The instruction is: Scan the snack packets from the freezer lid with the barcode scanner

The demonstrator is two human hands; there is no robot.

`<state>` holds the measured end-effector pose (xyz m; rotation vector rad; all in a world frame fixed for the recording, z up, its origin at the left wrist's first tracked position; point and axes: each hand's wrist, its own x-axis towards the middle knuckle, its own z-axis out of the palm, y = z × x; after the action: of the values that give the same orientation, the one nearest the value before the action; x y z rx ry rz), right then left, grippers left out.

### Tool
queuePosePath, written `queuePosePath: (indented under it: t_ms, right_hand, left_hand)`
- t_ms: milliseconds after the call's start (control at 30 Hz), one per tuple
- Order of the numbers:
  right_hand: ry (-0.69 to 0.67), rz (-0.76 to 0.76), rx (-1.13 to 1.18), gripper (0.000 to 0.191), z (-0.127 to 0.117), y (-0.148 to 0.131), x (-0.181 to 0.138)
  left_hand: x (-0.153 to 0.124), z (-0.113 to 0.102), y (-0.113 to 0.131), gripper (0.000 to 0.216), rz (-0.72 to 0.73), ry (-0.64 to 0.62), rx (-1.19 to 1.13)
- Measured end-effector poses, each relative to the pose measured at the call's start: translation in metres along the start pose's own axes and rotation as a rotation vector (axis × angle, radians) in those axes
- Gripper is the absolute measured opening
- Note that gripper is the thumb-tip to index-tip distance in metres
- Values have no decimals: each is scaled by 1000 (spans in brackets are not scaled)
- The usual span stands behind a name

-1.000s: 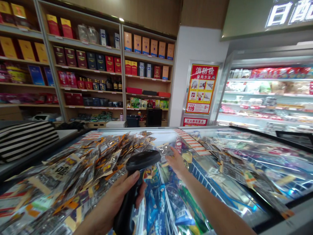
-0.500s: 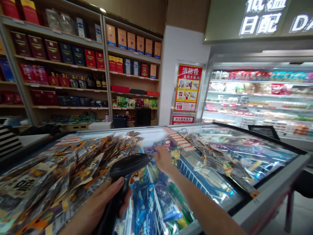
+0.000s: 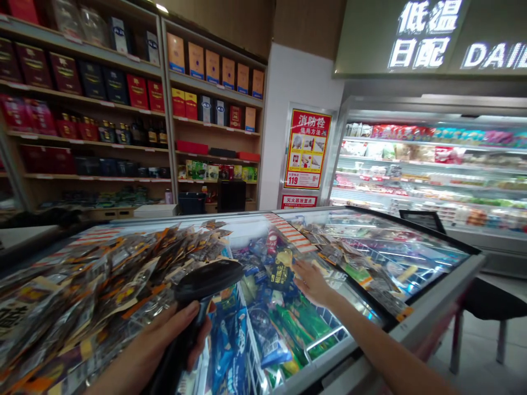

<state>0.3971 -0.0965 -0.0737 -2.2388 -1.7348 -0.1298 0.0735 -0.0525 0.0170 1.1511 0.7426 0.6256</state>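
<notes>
In the head view, the left hand [image 3: 171, 326], lower left of centre, has its fingers wrapped round the handle of a black handheld barcode scanner [image 3: 208, 280], probably to keep its trigger within reach. Right of centre, the right hand [image 3: 313, 281] is bare, fingers outstretched and loosely spread beside a dark, yellow-topped pouch [image 3: 282, 271] in the chest freezer [image 3: 444, 293]; whether they touch it I cannot tell. Snack packets [image 3: 135, 285] overlap across the left, apparently using the freezer top as display space. White wire dividers [image 3: 252, 351], lower centre, likely keep bagged goods sorted.
</notes>
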Motion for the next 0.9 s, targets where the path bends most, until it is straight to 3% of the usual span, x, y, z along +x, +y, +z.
queuePosePath:
  t_ms: [67, 100, 200, 300, 367, 500, 633, 700, 800, 833, 900]
  right_hand:
    - [59, -162, 108, 42, 3, -21, 10]
    - [115, -174, 139, 42, 2, -27, 14]
    - [211, 52, 125, 41, -7, -29, 23]
    - [77, 299, 17, 47, -16, -26, 24]
    - [-13, 325, -38, 57, -18, -34, 23]
    - [-45, 272, -48, 58, -10, -64, 31]
    - [17, 201, 53, 64, -6, -76, 46]
    - [26, 6, 67, 56, -7, -74, 52]
    - [-116, -321, 62, 39, -11, -70, 55]
    - [-159, -345, 36, 37, -13, -68, 55]
    - [-193, -208, -72, 36, -16, -65, 55]
  left_hand:
    - [1, -1, -1, 30, -20, -2, 9]
    - [3, -2, -2, 29, -25, -8, 15]
    - [8, -7, -6, 29, -7, -38, 29]
    - [11, -10, -7, 28, 12, -57, 19]
    - [10, -10, -7, 28, 10, -67, 19]
    - [7, -8, -5, 28, 25, -95, 27]
    - [9, -7, -7, 31, 46, -51, 35]
    - [11, -8, -8, 32, 47, -48, 50]
    - [12, -9, -8, 32, 50, -69, 64]
    - [11, -9, -8, 31, 50, -76, 69]
    - [11, -9, -8, 31, 54, -94, 77]
